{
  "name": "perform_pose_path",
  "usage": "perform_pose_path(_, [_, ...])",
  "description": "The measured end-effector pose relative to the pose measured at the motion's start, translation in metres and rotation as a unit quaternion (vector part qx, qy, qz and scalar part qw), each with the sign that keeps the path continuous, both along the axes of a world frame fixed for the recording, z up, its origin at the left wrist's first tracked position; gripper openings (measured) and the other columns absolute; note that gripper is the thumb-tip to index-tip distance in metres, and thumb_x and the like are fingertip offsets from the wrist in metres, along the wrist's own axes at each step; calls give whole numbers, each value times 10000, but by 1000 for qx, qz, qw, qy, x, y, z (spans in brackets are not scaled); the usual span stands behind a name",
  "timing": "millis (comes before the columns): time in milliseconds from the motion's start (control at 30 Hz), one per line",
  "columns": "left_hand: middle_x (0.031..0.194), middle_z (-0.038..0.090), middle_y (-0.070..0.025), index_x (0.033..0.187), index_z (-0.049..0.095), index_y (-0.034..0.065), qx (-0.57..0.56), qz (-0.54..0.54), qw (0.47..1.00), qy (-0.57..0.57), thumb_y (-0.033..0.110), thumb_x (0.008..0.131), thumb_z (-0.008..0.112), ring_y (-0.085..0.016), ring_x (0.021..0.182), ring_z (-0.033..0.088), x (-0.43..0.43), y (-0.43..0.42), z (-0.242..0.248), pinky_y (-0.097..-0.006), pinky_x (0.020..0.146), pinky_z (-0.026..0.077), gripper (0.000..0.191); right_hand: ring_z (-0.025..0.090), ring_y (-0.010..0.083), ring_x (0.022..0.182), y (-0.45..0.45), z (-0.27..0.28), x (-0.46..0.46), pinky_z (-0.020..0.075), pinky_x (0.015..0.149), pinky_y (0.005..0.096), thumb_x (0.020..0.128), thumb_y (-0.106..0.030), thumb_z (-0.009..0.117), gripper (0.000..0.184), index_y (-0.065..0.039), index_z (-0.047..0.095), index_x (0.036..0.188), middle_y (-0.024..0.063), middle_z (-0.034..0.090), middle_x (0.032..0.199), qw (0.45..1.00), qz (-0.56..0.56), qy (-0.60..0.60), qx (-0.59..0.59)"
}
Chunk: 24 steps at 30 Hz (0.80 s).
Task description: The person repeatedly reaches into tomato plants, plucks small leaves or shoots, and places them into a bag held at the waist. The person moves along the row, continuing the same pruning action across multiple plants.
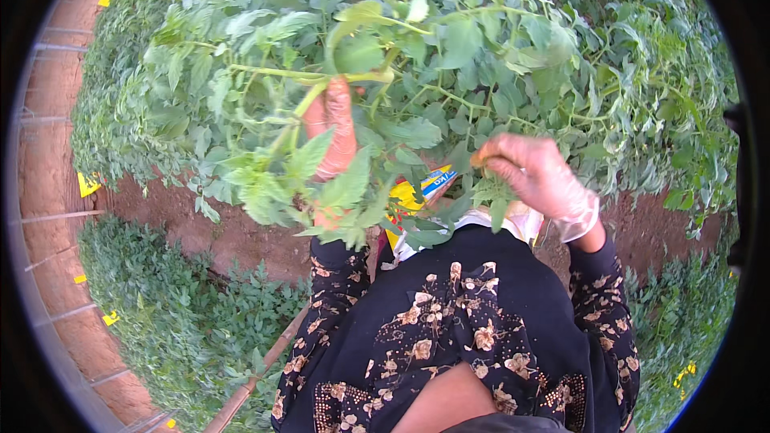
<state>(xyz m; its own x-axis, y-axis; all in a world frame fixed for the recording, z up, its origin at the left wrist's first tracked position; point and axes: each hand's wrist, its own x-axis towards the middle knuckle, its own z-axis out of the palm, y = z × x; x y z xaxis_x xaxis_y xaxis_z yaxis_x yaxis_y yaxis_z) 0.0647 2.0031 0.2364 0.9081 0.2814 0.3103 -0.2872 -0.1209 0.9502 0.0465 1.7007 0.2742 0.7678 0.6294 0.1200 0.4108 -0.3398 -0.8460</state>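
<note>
My left hand (334,132), in a clear plastic glove, grips a green tomato stem (313,96) in front of me. Leaves partly cover that hand and its wrist. The stem branches just above the fingers, and its leafy shoots (346,186) hang over my forearm. To the right, my right hand (532,174) wears a similar clear glove, with thumb and fingers pinched together. A small tomato sprig (496,195) hangs down from that pinch. Between my hands, a yellow, blue and white printed bag (415,192) shows behind the leaves near my waist.
Dense tomato plants (649,90) spread ahead and to both sides. Bare soil (240,240) separates them from another row (180,307) behind me. A wooden pole (258,376) slants at lower left. Yellow cards (88,184) stand near the brown wall (48,156) at far left.
</note>
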Motion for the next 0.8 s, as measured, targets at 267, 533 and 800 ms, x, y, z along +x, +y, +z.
perform_pose_path(267, [1286,657,-147,1352,570,-10,0,-76,997,1,447,1030,541,-245,1105,632,23,7,-5,-360,912,483,560,707,338,863,-45,-102,-36,556,771,405,841,-102,726,268,-39,746,1101,152,731,925,967,41,-25,-249])
perform_pose_path(533, [1327,617,-228,1323,588,-15,258,-136,956,23,251,868,734,-342,1207,628,-8,-51,-32,-383,1028,495,546,673,147,857,-25,-39,34,550,802,322,971,-133,630,192,1,732,1065,32,751,955,904,-365,54,214])
perform_pose_path(800, [1276,638,-172,1466,517,121,213,-175,961,-28,300,860,749,-361,1196,591,-11,-97,-42,-440,1034,458,673,677,154,887,9,-61,139,532,805,283,935,-293,726,357,-15,714,1160,68,757,983,969,-191,157,-6])
